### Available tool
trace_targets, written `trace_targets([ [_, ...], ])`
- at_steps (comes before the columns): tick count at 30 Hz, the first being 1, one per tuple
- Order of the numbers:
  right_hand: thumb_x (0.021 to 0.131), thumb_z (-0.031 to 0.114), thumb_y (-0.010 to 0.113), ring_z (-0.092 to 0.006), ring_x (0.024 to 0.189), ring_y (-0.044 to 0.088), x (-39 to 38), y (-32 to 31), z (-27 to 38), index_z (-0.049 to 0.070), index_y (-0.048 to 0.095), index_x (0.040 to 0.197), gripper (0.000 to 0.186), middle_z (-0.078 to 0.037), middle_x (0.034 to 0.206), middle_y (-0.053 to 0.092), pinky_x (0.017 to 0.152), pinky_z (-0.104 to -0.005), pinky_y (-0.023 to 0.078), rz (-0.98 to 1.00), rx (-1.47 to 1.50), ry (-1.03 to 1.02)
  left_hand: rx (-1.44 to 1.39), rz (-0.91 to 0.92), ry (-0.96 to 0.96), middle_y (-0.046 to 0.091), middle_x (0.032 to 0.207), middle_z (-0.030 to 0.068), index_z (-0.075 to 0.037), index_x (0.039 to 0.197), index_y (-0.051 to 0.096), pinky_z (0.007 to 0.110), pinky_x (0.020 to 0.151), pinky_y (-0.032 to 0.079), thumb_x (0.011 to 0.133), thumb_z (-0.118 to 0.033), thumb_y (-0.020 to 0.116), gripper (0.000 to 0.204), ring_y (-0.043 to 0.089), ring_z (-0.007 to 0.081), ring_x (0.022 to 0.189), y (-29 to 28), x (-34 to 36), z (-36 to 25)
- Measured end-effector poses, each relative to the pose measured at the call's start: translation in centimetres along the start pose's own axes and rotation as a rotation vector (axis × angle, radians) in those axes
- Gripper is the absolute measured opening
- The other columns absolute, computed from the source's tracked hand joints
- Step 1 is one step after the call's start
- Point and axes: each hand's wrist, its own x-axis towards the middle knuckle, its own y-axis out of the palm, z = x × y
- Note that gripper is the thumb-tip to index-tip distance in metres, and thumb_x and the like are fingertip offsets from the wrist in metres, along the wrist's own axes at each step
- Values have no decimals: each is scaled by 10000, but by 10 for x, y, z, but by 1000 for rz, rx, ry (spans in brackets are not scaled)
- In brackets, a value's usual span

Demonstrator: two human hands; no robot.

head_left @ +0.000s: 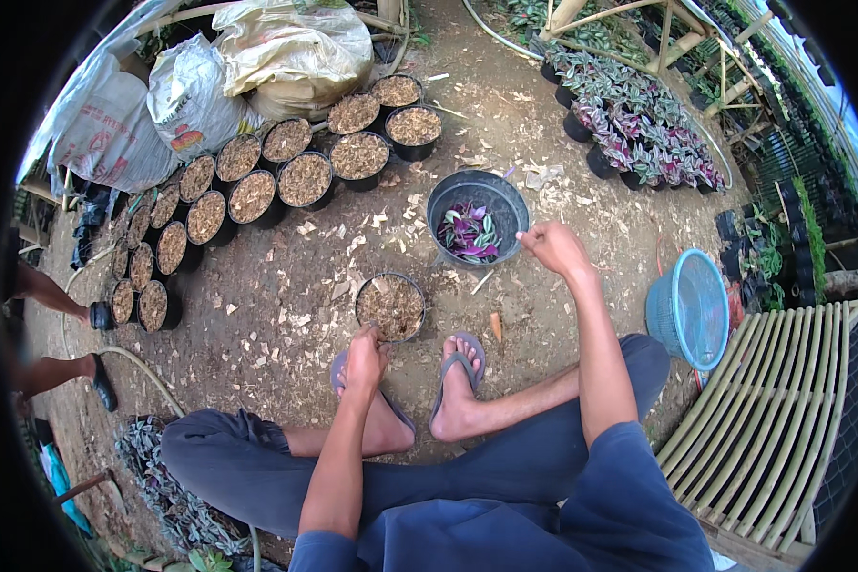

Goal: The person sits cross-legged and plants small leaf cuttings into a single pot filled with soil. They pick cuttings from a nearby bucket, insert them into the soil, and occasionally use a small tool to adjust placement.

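A black pot filled with brown, chip-like growing medium stands on the ground before my feet. My left hand is closed at its near left rim, fingertips appearing to pinch the edge. Beyond it sits a larger dark bucket. Inside lie purple and green striped leafy cuttings, heaped toward the bottom. My right hand is closed at the bucket's right rim, its fingers partly hidden by the hand itself. No cutting shows in either hand.
Several filled black pots stand in rows at left, below pale sacks. Potted purple plants line the upper right. A blue basket and slatted bamboo bench are at right. Another person's legs show at left.
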Motion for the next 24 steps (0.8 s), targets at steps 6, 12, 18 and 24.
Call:
trace_targets([
  [6, 901, 321, 768, -343, 1122, 749, 84, 52, 48, 116, 817, 1137, 317, -184, 1165, 789, 1008, -449, 577, -19, -133, -148, 2, 61, -38, 680, 1213, 338, 46, 891, 636, 510, 956, 564, 777, 34, 805, 204, 679, 503, 1146, -7, 1, -6],
  [12, 860, 389, 783, -358, 1227, 708, 129, 107, 66, 43, 782, 1209, 492, -190, 1285, 751, 1044, -445, 571, 30, -193, 43, 39, 47, -25, 691, 1128, 294, 38, 922, 639, 517, 900, 559, 786, 36, 799, 210, 679, 501, 1055, -7, 0, -5],
  [18, 830, 448, 821, -356, 1232, 707, 128, 106, 60, 38, 772, 1226, 572, -198, 1313, 739, 1037, -449, 569, 20, -78, 98, 1, 58, 11, 654, 998, 238, 33, 930, 635, 513, 839, 543, 787, 30, 787, 209, 660, 475, 955, -9, 2, -4],
  [24, 807, 454, 849, -345, 1217, 718, 116, 106, 59, 52, 783, 1206, 570, -186, 1291, 752, 1032, -439, 578, 22, -99, 100, 6, 57, -18, 644, 988, 236, 22, 921, 630, 524, 823, 532, 805, 31, 746, 164, 654, 478, 939, -6, -1, -2],
])
